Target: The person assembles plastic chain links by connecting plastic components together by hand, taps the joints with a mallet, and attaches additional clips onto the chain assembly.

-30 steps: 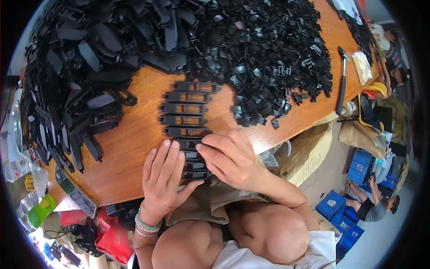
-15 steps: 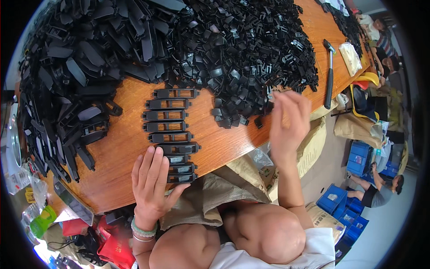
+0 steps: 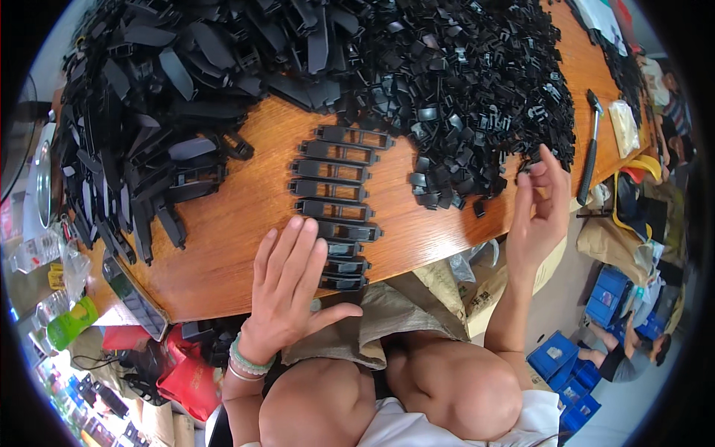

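On the wooden desk (image 3: 246, 216), near its front edge, a column of black rectangular frame pieces (image 3: 335, 201) lies in a neat row, running from the big heaps down toward the person's lap.

Left hand (image 3: 287, 287): flat, fingers spread and fully open, palm down beside the lower end of the column, fingertips touching or just beside the nearest frames. Grips nothing; seems to steady the row.

Right hand (image 3: 536, 212): raised at the edge of the pile of small black clips (image 3: 477, 97), fingers loosely curled. Fingertips appear pinched on one small black clip, but too small to be sure.

Larger pile of long black plastic parts (image 3: 141, 134) fills the left of the desk, well apart from both hands. Hammer (image 3: 590, 149) lies to the right of the clip pile, untouched.

Judgement: step in hand looks like fetching a small clip for fitting to a frame in the column. Next move would call for bringing that clip across to a frame and aligning it while the flat hand keeps the column from sliding.
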The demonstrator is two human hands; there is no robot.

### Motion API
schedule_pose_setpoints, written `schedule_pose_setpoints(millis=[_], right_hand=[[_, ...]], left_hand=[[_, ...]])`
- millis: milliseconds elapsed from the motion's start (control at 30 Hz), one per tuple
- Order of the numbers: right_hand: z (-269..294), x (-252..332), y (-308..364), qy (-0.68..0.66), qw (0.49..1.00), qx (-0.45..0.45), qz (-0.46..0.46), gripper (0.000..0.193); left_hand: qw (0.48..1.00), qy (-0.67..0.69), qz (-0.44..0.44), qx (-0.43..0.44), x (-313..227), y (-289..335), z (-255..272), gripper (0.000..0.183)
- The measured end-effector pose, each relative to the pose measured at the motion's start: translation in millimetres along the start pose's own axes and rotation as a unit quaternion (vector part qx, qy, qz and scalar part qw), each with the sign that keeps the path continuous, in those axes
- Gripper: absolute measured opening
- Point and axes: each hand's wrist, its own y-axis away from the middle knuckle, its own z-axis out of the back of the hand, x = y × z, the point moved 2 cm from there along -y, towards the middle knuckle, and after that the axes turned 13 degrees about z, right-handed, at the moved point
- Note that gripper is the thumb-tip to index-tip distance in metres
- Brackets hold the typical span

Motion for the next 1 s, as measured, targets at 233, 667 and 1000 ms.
schedule_pose_setpoints(millis=[233, 667, 1000], right_hand=[[-59, 78, 28, -0.285, 0.932, 0.124, 0.186, 0.025], [-70, 90, 39, -0.196, 0.913, 0.128, 0.335, 0.036], [-72, 84, 33, -0.199, 0.905, 0.135, 0.351, 0.036]], left_hand=[[0.999, -0.018, -0.001, 0.044, 2, -13, -1, 0.095], [1.000, -0.017, -0.013, 0.020, 2, -14, -1, 0.084], [1.000, -0.021, -0.016, 0.015, 1, -16, -1, 0.084]])
